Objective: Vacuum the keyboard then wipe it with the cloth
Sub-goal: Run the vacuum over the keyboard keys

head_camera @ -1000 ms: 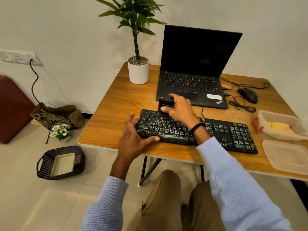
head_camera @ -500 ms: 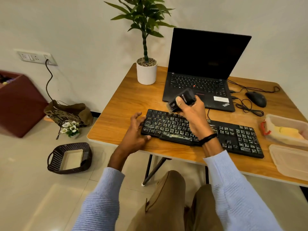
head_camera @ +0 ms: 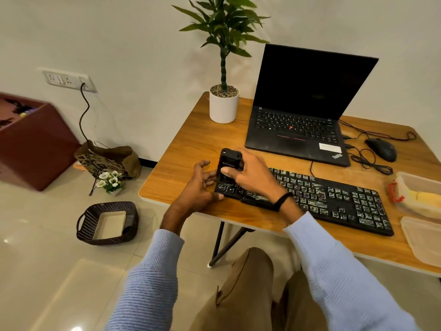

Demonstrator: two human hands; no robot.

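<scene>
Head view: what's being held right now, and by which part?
Right hand grips the mini vacuum round its body, thumb across the front face, lower end on the keyboard. Left hand only braces the keyboard's left end.

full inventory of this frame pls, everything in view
keyboard: 1, black, table front
vacuum: 1, black, on keyboard's left end
laptop: 1, black, open, table back
mouse: 1, black, right of laptop
potted plant: 1, green in white pot, left of laptop
container: 1, clear, something yellow inside, table right
lid: 1, clear, in front of container
table: 1, wooden
basket: 1, dark woven, floor
bag: 1, brown, floor by wall
flowers: 1 bunch, white, beside bag
socket panel: 1, white, wall
box: 1, maroon, far left
left hand: rests against keyboard's left end
right hand: grips vacuum
</scene>
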